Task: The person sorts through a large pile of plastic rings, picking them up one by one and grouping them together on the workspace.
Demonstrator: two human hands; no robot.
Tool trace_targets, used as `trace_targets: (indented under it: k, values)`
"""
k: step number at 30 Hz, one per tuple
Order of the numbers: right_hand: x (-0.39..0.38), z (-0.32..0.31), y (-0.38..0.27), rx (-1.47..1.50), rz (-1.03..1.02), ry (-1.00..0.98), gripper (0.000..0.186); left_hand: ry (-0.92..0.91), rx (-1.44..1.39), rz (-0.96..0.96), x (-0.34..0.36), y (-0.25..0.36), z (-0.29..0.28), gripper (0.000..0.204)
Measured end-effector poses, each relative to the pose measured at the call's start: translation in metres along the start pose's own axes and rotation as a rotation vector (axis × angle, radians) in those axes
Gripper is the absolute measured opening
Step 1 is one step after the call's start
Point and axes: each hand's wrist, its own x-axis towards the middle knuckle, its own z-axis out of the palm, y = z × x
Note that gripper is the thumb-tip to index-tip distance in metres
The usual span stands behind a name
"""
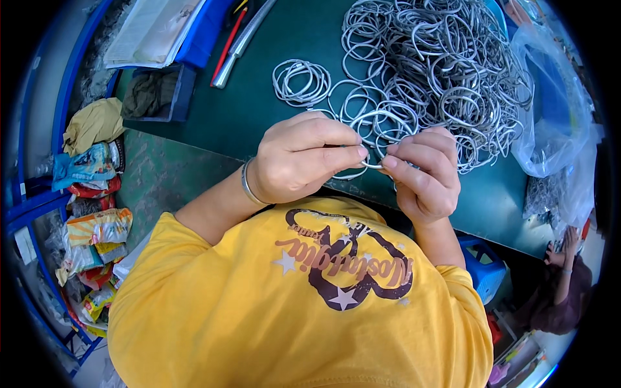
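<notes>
Yellow printed T-shirt (294,307), silvery bangle (247,186)

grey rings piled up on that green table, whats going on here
A person in a yellow shirt is handling one grey ring, pinched between the left hand and the right hand at the table's near edge. A large tangled pile of similar rings lies beyond on the green table, with a smaller bunch to its left.
</notes>
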Motion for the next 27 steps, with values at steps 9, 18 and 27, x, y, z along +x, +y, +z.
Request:
trace_targets:
  k: [9, 18, 27]
  values:
    - [-0.002, -0.01, -0.01, -0.252, -0.106, -0.068, 0.021, 0.111, -0.668, -0.632, 0.004, 0.009, 0.0, 0.025]
    - [-0.006, 0.01, -0.005, 0.018, 0.174, 0.272, 0.056, 0.062, -0.65, -0.599, 0.008, 0.012, -0.005, 0.008]
    - [0.002, 0.002, 0.0, 0.157, 0.195, 0.14, 0.034, 0.011, -0.367, -0.315, 0.012, 0.002, -0.012, 0.016]
